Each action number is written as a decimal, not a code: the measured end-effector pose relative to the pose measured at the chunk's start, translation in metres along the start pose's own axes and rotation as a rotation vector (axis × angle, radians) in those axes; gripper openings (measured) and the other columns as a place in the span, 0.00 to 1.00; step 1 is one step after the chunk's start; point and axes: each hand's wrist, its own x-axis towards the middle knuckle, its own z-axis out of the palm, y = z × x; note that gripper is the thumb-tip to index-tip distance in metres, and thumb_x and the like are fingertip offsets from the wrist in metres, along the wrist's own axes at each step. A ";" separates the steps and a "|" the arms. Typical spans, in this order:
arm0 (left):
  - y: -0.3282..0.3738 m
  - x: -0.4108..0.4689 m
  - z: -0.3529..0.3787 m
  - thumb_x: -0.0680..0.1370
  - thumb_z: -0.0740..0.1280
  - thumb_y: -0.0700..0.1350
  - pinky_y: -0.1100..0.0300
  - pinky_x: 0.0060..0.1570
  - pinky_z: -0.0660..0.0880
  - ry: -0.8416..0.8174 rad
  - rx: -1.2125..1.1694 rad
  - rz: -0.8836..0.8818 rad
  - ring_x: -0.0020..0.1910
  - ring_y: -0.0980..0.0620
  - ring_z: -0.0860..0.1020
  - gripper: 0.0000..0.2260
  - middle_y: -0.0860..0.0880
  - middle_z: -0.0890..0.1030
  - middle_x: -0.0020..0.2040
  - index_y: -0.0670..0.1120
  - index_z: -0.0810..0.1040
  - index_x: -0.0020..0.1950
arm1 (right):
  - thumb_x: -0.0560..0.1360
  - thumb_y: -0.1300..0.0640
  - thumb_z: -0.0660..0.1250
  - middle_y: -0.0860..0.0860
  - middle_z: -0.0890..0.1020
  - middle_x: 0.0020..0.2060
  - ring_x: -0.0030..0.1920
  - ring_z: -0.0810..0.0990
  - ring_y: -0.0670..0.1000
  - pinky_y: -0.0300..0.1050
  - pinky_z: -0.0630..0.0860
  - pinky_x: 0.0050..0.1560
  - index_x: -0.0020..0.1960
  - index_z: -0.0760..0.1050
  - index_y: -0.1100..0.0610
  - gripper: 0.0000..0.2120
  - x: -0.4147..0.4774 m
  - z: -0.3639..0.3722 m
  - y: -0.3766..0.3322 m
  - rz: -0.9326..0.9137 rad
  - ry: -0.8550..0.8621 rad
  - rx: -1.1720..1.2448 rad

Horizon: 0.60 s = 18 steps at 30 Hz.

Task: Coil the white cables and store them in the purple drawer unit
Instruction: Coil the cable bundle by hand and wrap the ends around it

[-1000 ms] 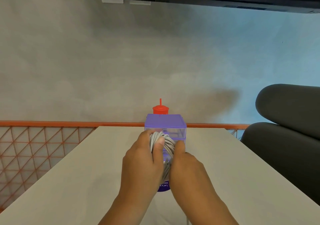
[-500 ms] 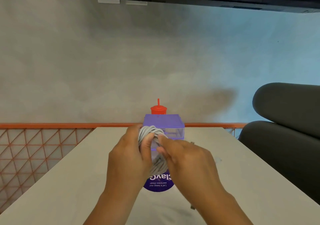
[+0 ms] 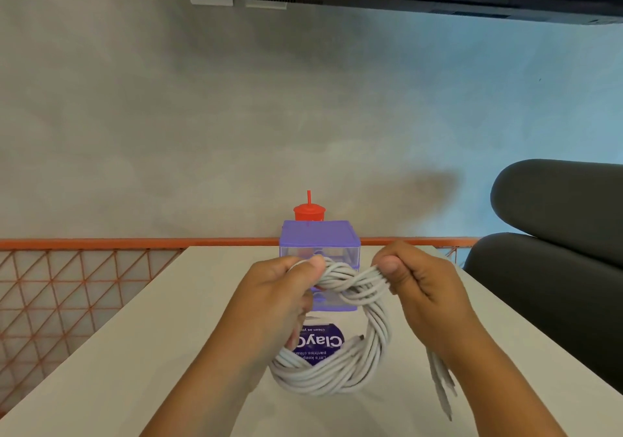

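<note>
Both hands hold the coiled white cables (image 3: 340, 362) above the tabletop (image 3: 141, 352). The left hand (image 3: 279, 288) and right hand (image 3: 421, 281) each clench the coil's top (loop hanging downward), before the purple drawer unit (image 3: 320, 244).

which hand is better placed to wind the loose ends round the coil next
Right, probably. The right hand pinches the strands whose loose ends hang below its wrist. The left hand grips the coil at its top and can steady it.
</note>
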 end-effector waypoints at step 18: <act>-0.023 0.008 0.004 0.77 0.61 0.51 0.62 0.32 0.68 0.155 0.564 0.219 0.29 0.55 0.70 0.13 0.51 0.75 0.29 0.45 0.77 0.37 | 0.77 0.43 0.56 0.48 0.79 0.51 0.49 0.77 0.52 0.45 0.70 0.41 0.62 0.66 0.48 0.15 0.000 0.017 -0.037 0.090 -0.486 -0.589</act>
